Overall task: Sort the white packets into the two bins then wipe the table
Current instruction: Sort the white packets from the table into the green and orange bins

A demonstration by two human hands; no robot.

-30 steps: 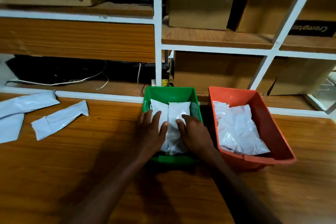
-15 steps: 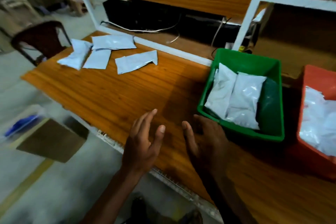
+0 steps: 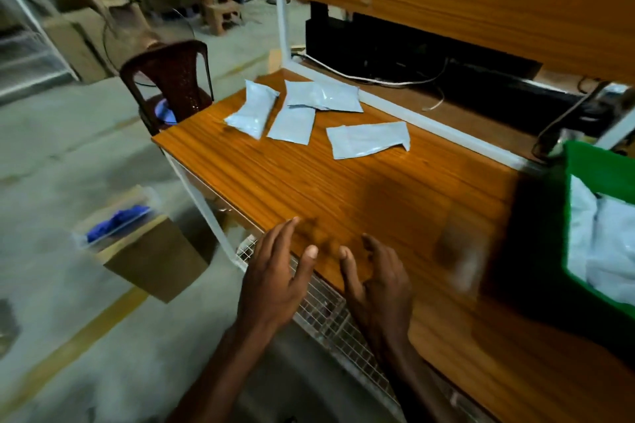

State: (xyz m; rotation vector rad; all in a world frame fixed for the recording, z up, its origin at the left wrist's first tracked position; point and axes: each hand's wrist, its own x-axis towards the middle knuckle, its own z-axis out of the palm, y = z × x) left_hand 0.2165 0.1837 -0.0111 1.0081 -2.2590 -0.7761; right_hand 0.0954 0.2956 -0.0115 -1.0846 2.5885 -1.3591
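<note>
Both hands had left the green bin (image 3: 584,161), where a second earlier they were pressing packets down, and had swung left along the table (image 3: 343,189) edge; view also panned left, so orange bin was out of frame and green bin cut off at right edge with white packets inside (image 3: 598,244). Left hand (image 3: 275,280) hovered at the near table edge, fingers spread and relaxed, holding nothing. Right hand (image 3: 374,276) just beside it over the tabletop, fingers loosely curled, thumb out, also holding nothing, some motion blur on fingertips. Four loose white packets lay at the far left end of the table, well apart from both hands: a puffy packet (image 3: 252,110) nearest the corner, a flat packet (image 3: 292,124) beside it, a third (image 3: 324,96) behind and partly overlapping that one, and a folded packet (image 3: 367,139) closest to the bins. Brown chair (image 3: 171,75) stood past the table end, cardboard box (image 3: 151,254) on the floor below. Judgement: one drop into green was finished, hands were resetting for the next pick, likely the folded packet; sorting roughly partway, wipe not yet begun, no cloth visible on the table
</note>
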